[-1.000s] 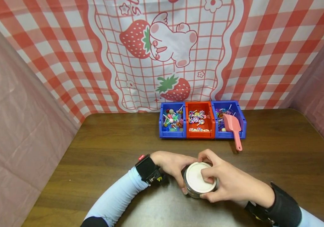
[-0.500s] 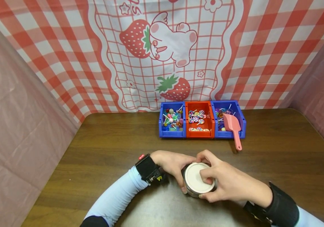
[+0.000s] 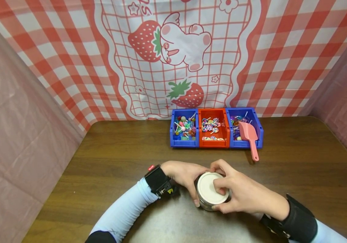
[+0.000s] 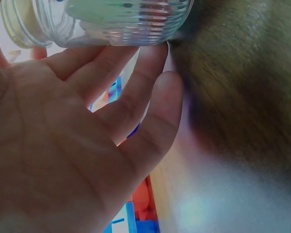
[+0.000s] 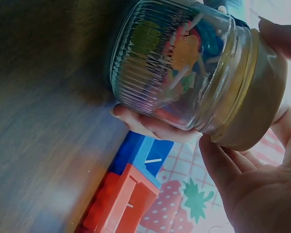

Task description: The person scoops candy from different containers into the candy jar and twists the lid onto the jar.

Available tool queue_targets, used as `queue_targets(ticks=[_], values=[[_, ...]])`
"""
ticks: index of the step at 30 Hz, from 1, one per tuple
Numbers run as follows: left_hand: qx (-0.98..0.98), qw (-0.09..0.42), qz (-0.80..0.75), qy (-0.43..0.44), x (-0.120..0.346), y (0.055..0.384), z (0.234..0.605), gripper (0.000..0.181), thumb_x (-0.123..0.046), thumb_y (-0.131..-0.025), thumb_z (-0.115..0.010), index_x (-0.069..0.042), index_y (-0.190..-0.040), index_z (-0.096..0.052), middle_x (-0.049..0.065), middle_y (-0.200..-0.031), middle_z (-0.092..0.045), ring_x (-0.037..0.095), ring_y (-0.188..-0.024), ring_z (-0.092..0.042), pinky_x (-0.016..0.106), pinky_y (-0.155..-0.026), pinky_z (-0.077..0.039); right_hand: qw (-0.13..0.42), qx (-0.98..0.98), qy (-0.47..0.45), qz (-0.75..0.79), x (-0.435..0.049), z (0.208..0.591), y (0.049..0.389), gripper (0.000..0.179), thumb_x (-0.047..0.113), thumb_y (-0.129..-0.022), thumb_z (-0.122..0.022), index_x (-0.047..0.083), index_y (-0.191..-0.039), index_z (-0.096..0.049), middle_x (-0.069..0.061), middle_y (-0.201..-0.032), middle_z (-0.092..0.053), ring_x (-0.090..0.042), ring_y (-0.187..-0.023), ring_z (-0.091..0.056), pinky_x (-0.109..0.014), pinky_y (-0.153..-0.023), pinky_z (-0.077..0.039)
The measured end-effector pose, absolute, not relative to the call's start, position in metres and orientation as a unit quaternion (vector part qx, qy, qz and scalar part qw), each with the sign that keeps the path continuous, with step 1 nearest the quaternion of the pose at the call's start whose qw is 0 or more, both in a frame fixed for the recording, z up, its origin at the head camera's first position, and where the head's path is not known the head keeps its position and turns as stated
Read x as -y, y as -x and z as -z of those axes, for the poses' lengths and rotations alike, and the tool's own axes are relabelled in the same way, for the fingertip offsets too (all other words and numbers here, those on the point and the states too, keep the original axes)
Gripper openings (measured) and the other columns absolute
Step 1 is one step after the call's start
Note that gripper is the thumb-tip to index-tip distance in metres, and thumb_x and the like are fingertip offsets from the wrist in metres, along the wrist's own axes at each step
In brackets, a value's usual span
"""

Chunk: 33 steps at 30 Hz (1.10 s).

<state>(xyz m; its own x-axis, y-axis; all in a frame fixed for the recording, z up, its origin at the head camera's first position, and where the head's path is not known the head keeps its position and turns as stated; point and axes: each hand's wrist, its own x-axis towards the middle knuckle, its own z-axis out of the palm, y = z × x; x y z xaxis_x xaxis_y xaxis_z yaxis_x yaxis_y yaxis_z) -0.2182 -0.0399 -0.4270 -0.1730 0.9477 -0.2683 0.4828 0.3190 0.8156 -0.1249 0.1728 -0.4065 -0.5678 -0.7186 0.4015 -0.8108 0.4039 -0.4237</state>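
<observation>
A clear ribbed glass jar [image 5: 160, 63] with a cream lid [image 3: 208, 191] stands on the table at the front centre. Colourful lollipops and candy-like pieces show through its glass in the right wrist view. My left hand [image 3: 185, 177] holds the jar's side from the left, thumb in front and fingers behind. From the right, my right hand [image 3: 243, 192] grips the lid's rim, with thumb and a finger on opposite edges and the index finger bent over its top. The lid sits on the jar's mouth.
Behind the jar stand a left blue bin [image 3: 185, 144], a red bin [image 3: 214, 144] and a right blue bin [image 3: 259, 133], holding small lollipops and candies. A pink scoop [image 3: 249, 133] leans in the right bin, its handle over the front edge. A checked cloth [image 3: 282, 67] hangs behind.
My right hand and wrist have shifted slightly left, and the lid has moved a little left with them. Both hands keep their hold; the left has barely moved.
</observation>
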Motion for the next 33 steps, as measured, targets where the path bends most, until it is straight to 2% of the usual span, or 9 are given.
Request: queue_targets(ticks=[9,14,19,22,28,33], values=[[-0.721,0.389,-0.274,-0.503,0.041,0.219,0.427,0.081,-0.019,-0.063,-0.097,-0.012,-0.129,-0.051,-0.011,-0.113,-0.061,0.001,-0.103,-0.057,0.018,-0.095,-0.042,0.074,0.845,-0.447,-0.284,-0.172,0.410,0.124,0.054,0.044,-0.067,-0.091,0.025,-0.072,-0.040,0.004,-0.117,-0.042,-0.012,-0.093,-0.055,-0.021,-0.068,-0.044],[-0.712,0.397,-0.284,-0.504,0.040,0.219,0.428,0.077,-0.019,-0.064,-0.096,-0.012,-0.127,-0.052,-0.010,-0.112,-0.061,0.001,-0.101,-0.058,0.019,-0.093,-0.044,0.064,0.864,-0.422,-0.266,-0.170,0.407,0.120,0.052,0.049,-0.070,-0.088,0.026,-0.074,-0.042,0.004,-0.116,-0.042,-0.011,-0.082,-0.055,-0.021,-0.063,-0.042],[-0.707,0.402,-0.293,-0.503,0.040,0.220,0.429,0.078,-0.018,-0.064,-0.096,-0.012,-0.129,-0.052,-0.010,-0.113,-0.061,0.002,-0.101,-0.058,0.020,-0.094,-0.044,0.061,0.875,-0.401,-0.263,-0.169,0.405,0.117,0.051,0.054,-0.071,-0.086,0.026,-0.074,-0.043,0.004,-0.114,-0.043,-0.010,-0.079,-0.054,-0.019,-0.060,-0.041],[-0.705,0.401,-0.292,-0.506,0.040,0.219,0.429,0.078,-0.018,-0.065,-0.096,-0.012,-0.129,-0.052,-0.010,-0.113,-0.061,0.002,-0.102,-0.058,0.020,-0.094,-0.044,0.075,0.881,-0.394,-0.250,-0.168,0.404,0.115,0.053,0.060,-0.071,-0.083,0.026,-0.072,-0.041,0.005,-0.109,-0.044,-0.010,-0.079,-0.053,-0.021,-0.062,-0.040],[-0.702,0.404,-0.298,-0.506,0.040,0.219,0.429,0.076,-0.017,-0.065,-0.095,-0.010,-0.128,-0.053,-0.009,-0.113,-0.061,0.002,-0.102,-0.058,0.020,-0.094,-0.044,0.136,0.883,-0.384,-0.234,-0.163,0.404,0.111,0.061,0.064,-0.067,-0.083,0.025,-0.067,-0.036,0.009,-0.096,-0.041,-0.009,-0.080,-0.047,-0.025,-0.066,-0.040],[-0.703,0.402,-0.295,-0.507,0.040,0.219,0.428,0.076,-0.018,-0.066,-0.095,-0.010,-0.128,-0.053,-0.009,-0.114,-0.061,0.002,-0.103,-0.057,0.020,-0.095,-0.043,0.148,0.890,-0.367,-0.225,-0.161,0.404,0.108,0.063,0.068,-0.063,-0.082,0.024,-0.065,-0.036,0.008,-0.092,-0.038,-0.008,-0.077,-0.043,-0.026,-0.065,-0.039]])
